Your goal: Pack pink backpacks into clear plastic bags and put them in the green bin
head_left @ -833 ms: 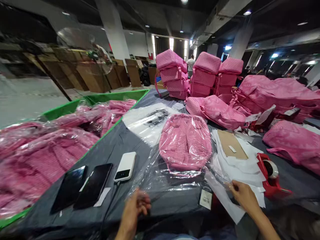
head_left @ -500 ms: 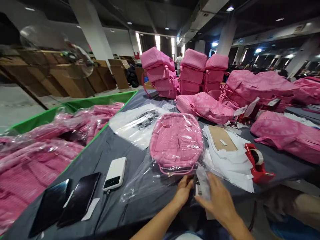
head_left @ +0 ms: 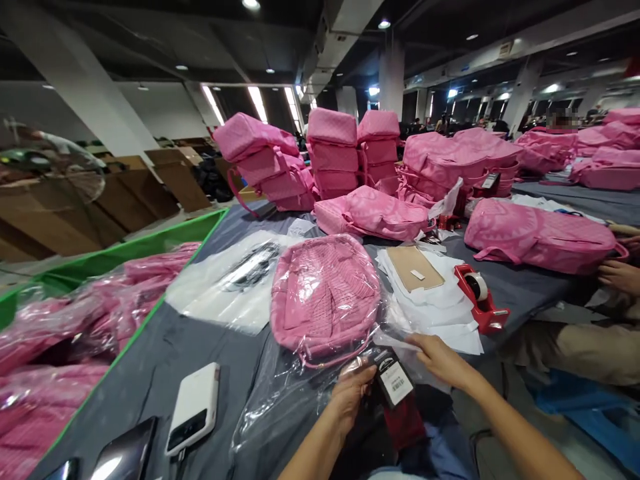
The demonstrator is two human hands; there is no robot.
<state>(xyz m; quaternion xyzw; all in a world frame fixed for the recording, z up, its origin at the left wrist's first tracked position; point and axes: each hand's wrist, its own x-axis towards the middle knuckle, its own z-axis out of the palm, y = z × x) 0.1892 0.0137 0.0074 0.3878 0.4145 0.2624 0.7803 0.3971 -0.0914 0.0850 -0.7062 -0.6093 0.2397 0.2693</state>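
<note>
A pink quilted backpack lies inside a clear plastic bag, its handle toward me. Just below the handle, my left hand is closed at the edge of a black hang tag with a white barcode label. Loose plastic runs by those fingers too. A dark red piece hangs below the tag. To the right, my right hand pinches the edge of the bag's open flap, pulled out from the tag. Part of the left fingers is hidden.
White sheets with a brown card and a red tape dispenser lie to the right. A white power bank is at left. Pink backpacks stand behind; a green-edged bin holds bagged ones. A co-worker's hand shows far right.
My view has turned right and the table things have shifted left. My right hand has moved up and outward with the plastic; the tag's barcode label now faces me.
</note>
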